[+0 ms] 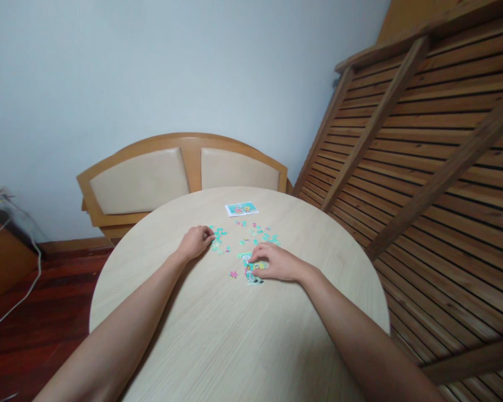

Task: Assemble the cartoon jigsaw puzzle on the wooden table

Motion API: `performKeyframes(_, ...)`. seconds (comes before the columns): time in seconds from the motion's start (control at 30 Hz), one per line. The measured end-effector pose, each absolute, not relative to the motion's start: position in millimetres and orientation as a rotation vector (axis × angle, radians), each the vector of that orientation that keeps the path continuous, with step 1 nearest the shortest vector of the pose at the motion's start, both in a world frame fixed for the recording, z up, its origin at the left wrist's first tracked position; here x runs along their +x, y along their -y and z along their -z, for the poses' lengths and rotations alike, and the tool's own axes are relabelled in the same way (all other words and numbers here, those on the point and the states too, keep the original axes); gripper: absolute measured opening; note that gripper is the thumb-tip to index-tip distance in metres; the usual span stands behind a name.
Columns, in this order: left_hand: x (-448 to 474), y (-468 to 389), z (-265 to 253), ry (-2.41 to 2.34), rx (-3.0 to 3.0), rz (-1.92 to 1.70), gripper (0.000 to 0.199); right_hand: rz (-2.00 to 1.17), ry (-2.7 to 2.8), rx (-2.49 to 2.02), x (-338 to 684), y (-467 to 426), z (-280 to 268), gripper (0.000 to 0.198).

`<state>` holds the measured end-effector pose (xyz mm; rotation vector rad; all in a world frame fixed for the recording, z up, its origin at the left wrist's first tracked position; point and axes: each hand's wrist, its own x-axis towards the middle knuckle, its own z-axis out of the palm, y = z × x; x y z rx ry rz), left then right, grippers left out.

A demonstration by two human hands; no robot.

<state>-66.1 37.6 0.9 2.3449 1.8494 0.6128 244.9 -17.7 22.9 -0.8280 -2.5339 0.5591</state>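
Loose puzzle pieces [220, 232] lie scattered across the middle of the pale round worktop [201, 335], with a joined puzzle section [248, 273] on their near side. The right hand [274, 262] is over this section, its grip open, thumb and fingers parted. The left hand [196, 242] is at the left edge of the scatter, fingertips drawn together; I cannot tell whether its grip holds a piece. A pink piece [233, 274] lies just left of the section. The pieces look light, thin and fairly stiff, probably easy to slide; pinching opposite edges should suit them. The section would likely split if lifted by one corner, so flat fingertips seem safer.
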Motion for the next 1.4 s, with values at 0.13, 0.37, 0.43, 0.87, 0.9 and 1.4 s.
performKeyframes(0.13, -66.0, -36.8, -2.4, -1.849, 2.403, -0.6, 0.03, -0.565, 2.535, -0.827, 245.3, 18.3, -24.3, 0.024)
performKeyframes(0.37, -66.6, -43.5, -2.0, -1.781, 2.463, -0.555, 0.027, -0.561, 2.527, -0.827, 246.6, 17.9, -22.5, 0.024)
performKeyframes(0.43, -67.6, -45.5, 0.3, -1.771, 2.466, -0.551, 0.027, -0.56, 2.528, -0.827, 246.9, 17.5, -21.7, 0.024)
performKeyframes(0.87, -71.6, -43.7, 1.9, -1.691, 2.488, -0.661, 0.026, -0.555, 2.523, -0.813, 247.9, 15.5, -18.5, 0.023)
performKeyframes(0.9, -71.6, -43.7, 1.5, -1.702, 2.49, -0.657, 0.025, -0.556, 2.524, -0.814, 248.2, 15.3, -18.3, 0.023)
performKeyframes(1.4, -73.8, -43.6, 5.1, -1.526, 2.308, -0.786, 0.027, -0.555, 2.53, -0.811, 247.9, 15.0, -18.5, 0.024)
